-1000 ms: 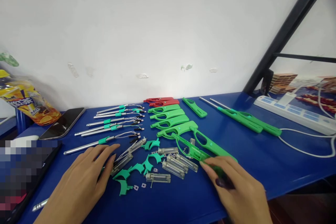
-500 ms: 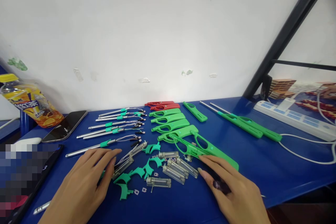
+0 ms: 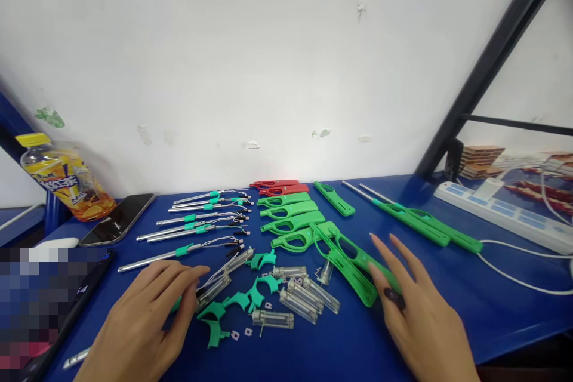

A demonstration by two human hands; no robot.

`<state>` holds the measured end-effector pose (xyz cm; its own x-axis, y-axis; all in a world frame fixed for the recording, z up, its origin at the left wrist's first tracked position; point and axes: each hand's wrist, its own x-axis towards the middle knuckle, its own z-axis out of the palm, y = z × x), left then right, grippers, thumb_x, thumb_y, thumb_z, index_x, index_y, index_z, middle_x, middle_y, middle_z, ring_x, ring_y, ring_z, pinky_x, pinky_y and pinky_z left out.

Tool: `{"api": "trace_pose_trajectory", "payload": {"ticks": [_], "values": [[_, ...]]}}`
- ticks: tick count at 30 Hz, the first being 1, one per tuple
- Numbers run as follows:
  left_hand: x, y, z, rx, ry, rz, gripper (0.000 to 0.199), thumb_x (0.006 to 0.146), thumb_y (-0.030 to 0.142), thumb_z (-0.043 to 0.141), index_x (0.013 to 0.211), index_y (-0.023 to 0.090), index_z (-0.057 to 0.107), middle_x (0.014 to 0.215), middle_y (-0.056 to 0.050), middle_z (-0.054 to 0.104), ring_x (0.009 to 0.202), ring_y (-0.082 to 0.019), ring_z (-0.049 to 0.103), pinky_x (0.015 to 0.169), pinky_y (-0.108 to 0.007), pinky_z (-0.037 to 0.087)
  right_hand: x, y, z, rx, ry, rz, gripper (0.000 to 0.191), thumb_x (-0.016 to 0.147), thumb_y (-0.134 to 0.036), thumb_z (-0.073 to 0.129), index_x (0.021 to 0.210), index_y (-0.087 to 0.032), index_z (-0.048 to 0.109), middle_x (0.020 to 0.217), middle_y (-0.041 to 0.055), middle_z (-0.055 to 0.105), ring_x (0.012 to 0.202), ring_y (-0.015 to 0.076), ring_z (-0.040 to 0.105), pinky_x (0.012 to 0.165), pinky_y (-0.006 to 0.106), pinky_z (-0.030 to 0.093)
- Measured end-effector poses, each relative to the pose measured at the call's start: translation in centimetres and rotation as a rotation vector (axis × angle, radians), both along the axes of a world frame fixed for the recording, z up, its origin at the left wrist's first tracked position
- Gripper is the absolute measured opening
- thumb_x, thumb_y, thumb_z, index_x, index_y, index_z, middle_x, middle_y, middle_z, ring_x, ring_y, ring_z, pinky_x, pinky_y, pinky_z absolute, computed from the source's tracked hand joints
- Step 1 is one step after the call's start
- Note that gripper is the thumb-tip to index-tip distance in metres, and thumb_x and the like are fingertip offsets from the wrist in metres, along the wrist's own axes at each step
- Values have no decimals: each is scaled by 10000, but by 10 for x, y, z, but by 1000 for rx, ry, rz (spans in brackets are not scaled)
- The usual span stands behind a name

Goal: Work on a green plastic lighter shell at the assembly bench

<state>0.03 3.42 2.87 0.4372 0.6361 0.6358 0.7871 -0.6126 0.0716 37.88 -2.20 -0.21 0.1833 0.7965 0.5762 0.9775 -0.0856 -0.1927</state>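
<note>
My left hand [image 3: 138, 316] is closed, thumb and fingers curled round a metal lighter tube [image 3: 77, 358] with a green collar, mostly covered by the hand. By its fingertips lie clear fuel tanks [image 3: 272, 319] and teal triggers [image 3: 213, 332]. My right hand [image 3: 421, 310] has its fingers spread. A dark-handled tool [image 3: 394, 298] is tucked between its thumb and palm, the rest hidden. Just left of that hand is a green lighter shell half [image 3: 347, 268], which lies across another green shell [image 3: 387, 274]. The fingers look apart from the upper shell.
Metal tubes with wires [image 3: 179, 230] lie in a row at left. Green shells [image 3: 295, 209] and red shells [image 3: 284, 190] are stacked behind. Two tube-fitted green shells [image 3: 412, 224] lie at right beside a power strip [image 3: 501, 209]. A phone [image 3: 119, 219] and drink bottle [image 3: 67, 179] stand left.
My right hand has let go of the green shell half and moved right, its fingers lifting. The shell has turned and lies fully visible. My left hand stays in place; the view shifted slightly.
</note>
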Motion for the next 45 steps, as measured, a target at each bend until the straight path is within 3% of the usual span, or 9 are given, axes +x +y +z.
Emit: {"api": "trace_pose_trajectory", "payload": {"ticks": [2,6,14,24,41,45], "values": [[0,0,0,-7,-2,-5,214,988,292,512,1175,261,612,993,-27,651,957,-207,596,873,-331,449,6,5,-3,-75,-80,-44,452,1016,-365,423,1457,-328,516,1525,118,489,663,202,757,375,265,518],[2,-1,2,12,2,-29,220,985,274,515,1185,260,607,980,-18,660,944,-200,599,867,-321,450,7,10,-6,-148,-126,-94,392,1016,-356,406,1309,-330,665,1313,29,692,682,223,766,428,297,568],[4,-2,5,24,15,-53,216,978,254,521,1174,250,612,943,-10,664,912,-187,604,839,-302,455,2,7,-3,-181,-78,-112,392,1013,-393,407,1303,-330,663,1291,-2,704,738,244,772,492,353,603],[4,-3,4,20,-1,-53,194,979,281,525,1141,265,630,933,-10,674,906,-192,615,829,-296,474,9,3,-6,-144,-21,-56,372,1001,-339,417,1292,-357,648,1201,-11,746,675,210,757,443,287,536],[3,-8,-4,-95,10,-36,232,1007,314,497,1209,264,599,980,-19,652,944,-186,604,835,-290,468,6,1,-6,-127,3,-72,329,1009,-412,440,1280,-342,614,1206,-27,734,753,225,759,488,309,554],[5,-8,-6,-113,42,-69,228,1011,288,495,1214,256,594,964,-7,655,917,-161,602,822,-256,472,9,2,-5,-147,35,13,331,1003,-436,452,1288,-366,606,1213,-37,731,804,207,765,507,274,563]]}}
